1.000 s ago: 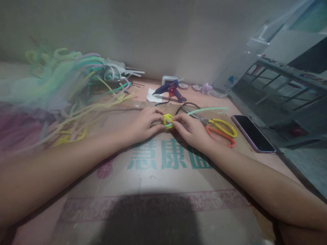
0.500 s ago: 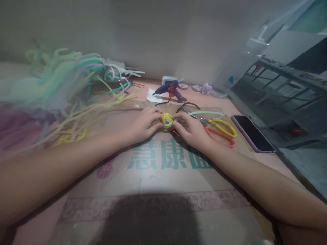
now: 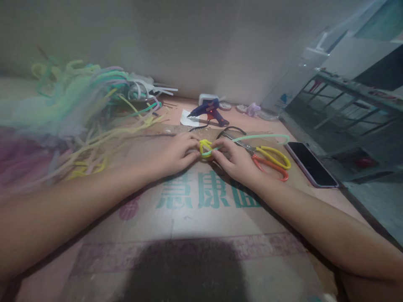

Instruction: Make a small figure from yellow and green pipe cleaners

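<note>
Between my two hands is a small yellow pipe cleaner ring (image 3: 205,144), twisted into shape. My left hand (image 3: 182,152) pinches its left side between thumb and fingers. A pale green pipe cleaner (image 3: 262,136) crosses the ring's lower edge and passes through the closed fingers of my right hand (image 3: 231,158). Its long free end stretches right and bends back at the tip. How the green strand joins the ring is hidden by my fingertips. Just right of my right hand lie scissors (image 3: 270,157) with one yellow and one orange handle.
A blue glue gun (image 3: 206,110) rests behind my hands by a white paper piece (image 3: 189,118). Loose pastel pipe cleaners (image 3: 91,90) heap up at the left. A phone (image 3: 313,165) lies near the right table edge. Printed cardboard (image 3: 189,226) covers the tabletop.
The green pipe cleaner's free end now reaches further right, towards the phone, with its bend nearer the tip. Both hands stay nearly in place around the yellow ring.
</note>
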`<state>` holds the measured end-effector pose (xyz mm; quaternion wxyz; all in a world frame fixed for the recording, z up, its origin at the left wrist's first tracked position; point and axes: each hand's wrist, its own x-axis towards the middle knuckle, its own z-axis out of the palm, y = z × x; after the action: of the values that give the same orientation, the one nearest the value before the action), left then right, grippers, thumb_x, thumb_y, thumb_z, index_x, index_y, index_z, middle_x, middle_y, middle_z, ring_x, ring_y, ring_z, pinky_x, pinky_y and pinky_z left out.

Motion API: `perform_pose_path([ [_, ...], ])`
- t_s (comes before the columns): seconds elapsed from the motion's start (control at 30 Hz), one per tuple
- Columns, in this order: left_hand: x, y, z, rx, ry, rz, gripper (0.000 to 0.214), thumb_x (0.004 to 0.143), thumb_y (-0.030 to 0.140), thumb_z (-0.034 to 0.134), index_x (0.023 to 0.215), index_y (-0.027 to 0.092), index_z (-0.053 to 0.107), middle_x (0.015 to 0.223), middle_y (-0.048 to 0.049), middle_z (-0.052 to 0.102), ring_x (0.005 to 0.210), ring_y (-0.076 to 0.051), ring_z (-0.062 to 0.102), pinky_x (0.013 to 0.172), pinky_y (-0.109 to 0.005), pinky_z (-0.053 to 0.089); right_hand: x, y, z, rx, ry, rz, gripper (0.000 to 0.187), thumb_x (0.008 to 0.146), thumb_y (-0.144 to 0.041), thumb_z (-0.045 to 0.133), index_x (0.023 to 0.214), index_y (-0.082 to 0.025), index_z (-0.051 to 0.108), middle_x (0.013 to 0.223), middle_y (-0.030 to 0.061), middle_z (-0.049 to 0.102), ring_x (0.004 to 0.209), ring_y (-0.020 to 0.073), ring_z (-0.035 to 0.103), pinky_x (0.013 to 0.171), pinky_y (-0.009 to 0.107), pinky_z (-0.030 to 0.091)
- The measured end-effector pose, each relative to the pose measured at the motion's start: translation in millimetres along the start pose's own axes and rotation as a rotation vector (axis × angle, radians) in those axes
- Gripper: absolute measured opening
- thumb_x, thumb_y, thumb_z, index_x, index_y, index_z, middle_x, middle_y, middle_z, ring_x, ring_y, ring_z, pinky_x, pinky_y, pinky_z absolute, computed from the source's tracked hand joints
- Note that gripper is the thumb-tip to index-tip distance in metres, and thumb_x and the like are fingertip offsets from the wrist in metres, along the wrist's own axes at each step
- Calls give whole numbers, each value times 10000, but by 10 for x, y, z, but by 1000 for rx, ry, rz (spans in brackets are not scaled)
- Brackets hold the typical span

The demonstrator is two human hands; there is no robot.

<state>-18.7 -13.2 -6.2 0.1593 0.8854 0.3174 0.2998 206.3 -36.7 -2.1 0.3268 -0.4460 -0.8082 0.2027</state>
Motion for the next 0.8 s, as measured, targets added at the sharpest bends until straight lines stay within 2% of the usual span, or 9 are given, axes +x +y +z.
perform_pose_path([
  [0.3, 7, 6, -1, -29, 4, 8, 212, 949, 347, 557, 944, 184, 693, 1138, -81, 645, 1080, -233, 592, 966, -382, 454, -5, -1, -6, 1, 1, 10, 142, 940, -288, 543, 1054, -226, 601, 963, 42, 765, 864, 217, 737, 748, 317, 545],
  [0.43, 2, -2, -4, -12, 15, 3, 192, 951, 320, 535, 933, 183, 668, 1123, -82, 639, 1084, -236, 586, 976, -393, 455, -10, -3, 2, 39, -8, 37, 166, 946, -295, 540, 1092, -229, 582, 935, 40, 770, 836, 218, 745, 744, 328, 551],
  [0.57, -2, -28, 1, 18, 87, -32, 134, 918, 277, 564, 933, 172, 646, 1117, -94, 624, 1092, -251, 578, 987, -417, 450, -14, -28, -6, 51, 2, 14, 229, 952, -283, 528, 1169, -229, 576, 911, 27, 771, 844, 212, 746, 780, 334, 547],
  [0.67, -1, -47, 6, 43, 132, -64, 100, 895, 258, 586, 899, 168, 629, 1094, -96, 625, 1088, -258, 578, 981, -422, 453, -18, -52, -22, 24, 3, -19, 279, 961, -274, 508, 1228, -235, 583, 850, 8, 766, 840, 207, 738, 806, 337, 537],
  [0.8, 2, -43, 3, 48, 140, -86, 95, 892, 272, 593, 880, 182, 620, 1082, -82, 631, 1090, -258, 576, 969, -419, 457, -28, -56, -34, -104, 77, -55, 269, 940, -255, 539, 1181, -247, 658, 870, 17, 764, 837, 209, 718, 792, 335, 521],
])
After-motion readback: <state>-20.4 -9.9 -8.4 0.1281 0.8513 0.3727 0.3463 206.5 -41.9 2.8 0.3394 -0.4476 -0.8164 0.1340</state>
